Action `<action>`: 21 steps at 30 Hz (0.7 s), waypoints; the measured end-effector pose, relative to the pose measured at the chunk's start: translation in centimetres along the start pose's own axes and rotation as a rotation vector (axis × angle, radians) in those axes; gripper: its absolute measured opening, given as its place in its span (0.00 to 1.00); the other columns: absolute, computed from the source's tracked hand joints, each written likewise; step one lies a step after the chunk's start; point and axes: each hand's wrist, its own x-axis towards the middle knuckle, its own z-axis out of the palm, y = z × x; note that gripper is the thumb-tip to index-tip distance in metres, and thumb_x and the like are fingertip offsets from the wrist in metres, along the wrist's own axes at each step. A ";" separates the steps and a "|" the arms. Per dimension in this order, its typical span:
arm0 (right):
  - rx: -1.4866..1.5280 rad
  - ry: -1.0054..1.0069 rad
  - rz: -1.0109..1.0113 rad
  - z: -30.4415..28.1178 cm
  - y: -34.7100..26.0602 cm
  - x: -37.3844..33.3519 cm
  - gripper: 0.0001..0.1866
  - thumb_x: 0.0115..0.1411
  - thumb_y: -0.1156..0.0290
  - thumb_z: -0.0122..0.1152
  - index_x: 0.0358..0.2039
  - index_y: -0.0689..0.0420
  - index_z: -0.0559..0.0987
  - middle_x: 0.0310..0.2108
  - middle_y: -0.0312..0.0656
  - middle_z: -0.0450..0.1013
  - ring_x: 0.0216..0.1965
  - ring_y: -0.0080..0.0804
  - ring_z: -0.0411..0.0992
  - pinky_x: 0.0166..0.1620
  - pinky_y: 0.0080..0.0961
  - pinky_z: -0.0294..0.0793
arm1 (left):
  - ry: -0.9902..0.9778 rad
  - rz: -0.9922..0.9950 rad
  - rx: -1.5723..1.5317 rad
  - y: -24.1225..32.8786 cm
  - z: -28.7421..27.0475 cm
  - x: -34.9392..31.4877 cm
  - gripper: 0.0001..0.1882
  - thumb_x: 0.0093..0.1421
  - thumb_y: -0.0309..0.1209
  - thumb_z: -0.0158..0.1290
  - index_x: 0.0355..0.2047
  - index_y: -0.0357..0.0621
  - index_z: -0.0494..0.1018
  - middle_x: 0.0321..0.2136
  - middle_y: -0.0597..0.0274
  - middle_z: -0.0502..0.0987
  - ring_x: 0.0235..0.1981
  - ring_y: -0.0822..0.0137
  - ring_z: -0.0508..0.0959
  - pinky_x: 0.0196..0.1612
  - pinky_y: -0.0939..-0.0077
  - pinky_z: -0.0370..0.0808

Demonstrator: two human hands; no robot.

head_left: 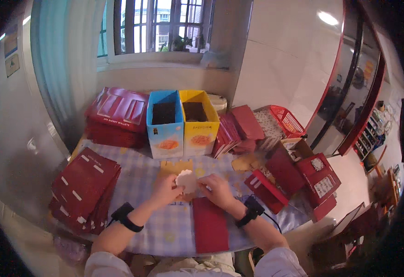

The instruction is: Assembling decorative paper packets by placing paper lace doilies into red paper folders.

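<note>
Over the middle of the table, my left hand (167,190) pinches a small white disc with a scalloped edge (186,181), thin like a card or sticker. My right hand (216,189) has its fingers closed at the disc's right side. Whether they grip its edge or something small beside it, I cannot make out. Beneath the hands lies a tan sheet with a notched upper edge (176,165), partly covered by them. Just below my right hand, a flat dark red folder (211,226) lies near the table's front edge.
Dark red folders form a stack (84,187) at left. Behind stand a red printed box (119,111), a blue carton (165,127) and a yellow carton (199,124), both tall and open-topped. To the right are a red basket (287,120) and opened red boxes (319,177) on the checked tablecloth (142,217).
</note>
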 end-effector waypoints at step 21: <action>-0.614 0.223 -0.486 -2.8 -2.5 -0.2 0.18 0.38 0.68 0.56 0.34 0.52 0.76 0.31 0.30 0.70 0.29 0.21 0.66 0.27 0.19 0.62 | -0.081 0.129 -0.446 2.6 1.5 -3.0 0.07 0.54 0.21 0.46 0.34 0.34 0.63 0.25 0.60 0.74 0.24 0.74 0.75 0.26 0.82 0.74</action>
